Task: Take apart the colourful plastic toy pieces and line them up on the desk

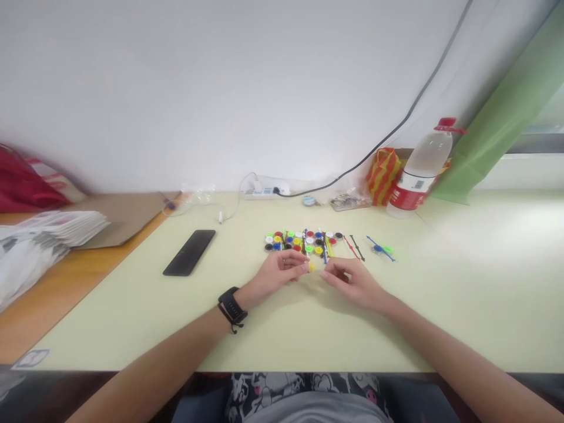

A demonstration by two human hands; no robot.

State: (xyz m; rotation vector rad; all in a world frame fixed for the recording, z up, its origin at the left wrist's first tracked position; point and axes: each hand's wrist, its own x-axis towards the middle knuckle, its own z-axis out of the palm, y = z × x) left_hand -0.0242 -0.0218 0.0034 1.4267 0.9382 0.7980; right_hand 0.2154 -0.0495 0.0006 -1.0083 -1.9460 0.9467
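Between the thumb and fingertips of my left hand (284,269) is a small yellow plastic piece (311,267). My right hand (355,283) is just right of it, thumb and forefinger drawn together; whether anything small is in that pinch I cannot make out. Beyond both hands lie rows of small round discs (309,234) in red, white, blue, yellow, green and black. Thin coloured plastic sticks (326,247) lie across and among them. Farther right, a blue stick (381,248) rests by a blue and a green disc.
A black phone (189,252) lies to the left. Along the wall are a power strip (264,189) with a cable, a roll of tape (309,201), a striped bag (382,176) and a large water bottle (420,170). Stacked papers (79,228) sit at far left.
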